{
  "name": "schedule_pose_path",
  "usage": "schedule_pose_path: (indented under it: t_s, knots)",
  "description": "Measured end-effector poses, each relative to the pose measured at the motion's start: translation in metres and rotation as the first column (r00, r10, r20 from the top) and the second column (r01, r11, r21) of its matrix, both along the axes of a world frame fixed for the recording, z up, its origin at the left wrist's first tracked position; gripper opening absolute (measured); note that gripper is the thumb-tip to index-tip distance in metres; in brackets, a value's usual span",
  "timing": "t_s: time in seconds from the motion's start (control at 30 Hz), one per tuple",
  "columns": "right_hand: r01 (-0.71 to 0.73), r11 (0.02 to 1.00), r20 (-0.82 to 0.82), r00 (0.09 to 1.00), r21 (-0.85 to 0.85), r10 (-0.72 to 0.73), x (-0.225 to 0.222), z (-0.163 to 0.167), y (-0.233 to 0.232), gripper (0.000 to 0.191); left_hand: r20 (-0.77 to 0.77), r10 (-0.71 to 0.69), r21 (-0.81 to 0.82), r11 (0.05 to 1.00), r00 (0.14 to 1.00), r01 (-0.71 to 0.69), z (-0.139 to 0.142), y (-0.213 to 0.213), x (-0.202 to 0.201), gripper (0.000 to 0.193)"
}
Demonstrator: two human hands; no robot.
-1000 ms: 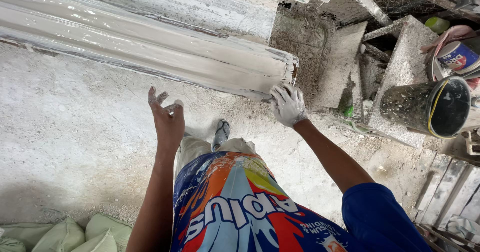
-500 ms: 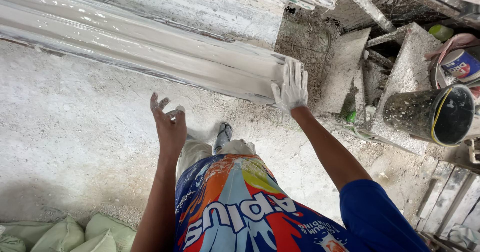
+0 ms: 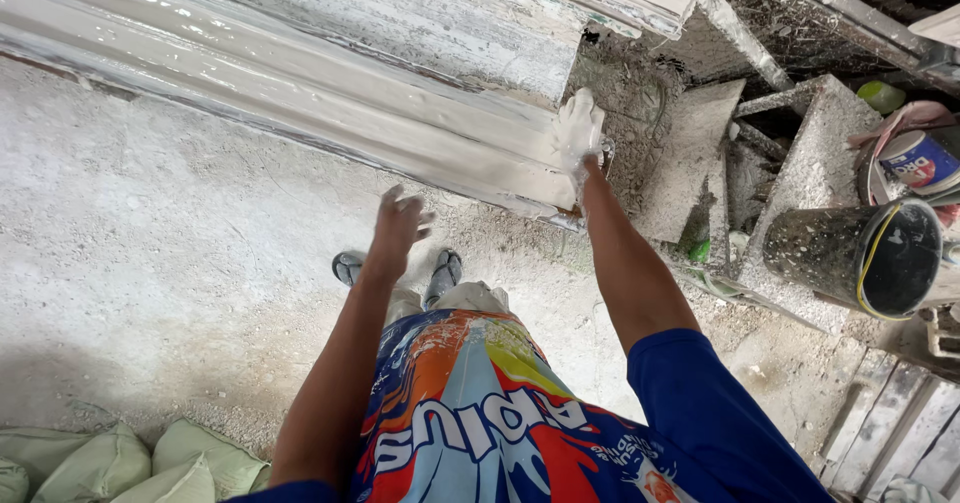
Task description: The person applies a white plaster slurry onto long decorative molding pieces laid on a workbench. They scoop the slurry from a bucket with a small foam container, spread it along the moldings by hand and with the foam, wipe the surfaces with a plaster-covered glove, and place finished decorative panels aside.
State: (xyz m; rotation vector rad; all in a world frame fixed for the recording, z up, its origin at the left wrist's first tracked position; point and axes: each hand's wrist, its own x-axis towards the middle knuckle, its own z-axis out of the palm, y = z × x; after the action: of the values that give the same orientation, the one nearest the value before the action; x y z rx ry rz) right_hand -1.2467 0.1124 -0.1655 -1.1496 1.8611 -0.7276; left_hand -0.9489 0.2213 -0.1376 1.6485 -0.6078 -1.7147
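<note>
Apparently right hand (image 3: 579,131), plaster-coated, pressed flat on wet moulding (image 3: 330,103) end; left hand (image 3: 396,229) hovered spread, empty. Risk: heavy pressure could dent soft profile.

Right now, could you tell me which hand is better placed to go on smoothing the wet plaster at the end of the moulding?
The right hand, probably: it lies flat on the wet end of the moulding, coated white. The left hand hangs open in the air, short of it, touching nothing.
</note>
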Motion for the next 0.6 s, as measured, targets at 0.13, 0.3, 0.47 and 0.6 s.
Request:
schedule_pose_path:
  t_s: [0.13,0.3,0.47,0.6]
  knots:
    - [-0.093,0.991,-0.117,0.988,0.101,0.104,-0.011,0.015,-0.016,0.036,-0.243,0.219,0.062,0.976,0.945,-0.21,-0.009,-0.033,-0.011,0.035]
    - [-0.406,0.875,-0.596,0.645,0.264,0.479,-0.048,-0.002,-0.023,0.032,-0.163,0.259,0.091,0.965,0.952,-0.247,-0.007,-0.055,-0.009,0.022]
    - [-0.458,0.888,-0.669,0.645,0.048,0.369,-0.064,-0.021,-0.016,0.023,0.004,0.24,0.103,0.965,0.971,-0.24,0.003,-0.059,-0.011,0.03]
    - [-0.478,0.861,-0.667,0.587,0.172,0.459,-0.067,-0.021,-0.023,0.03,0.014,0.23,0.022,0.973,0.973,-0.23,0.006,-0.056,-0.011,0.03]
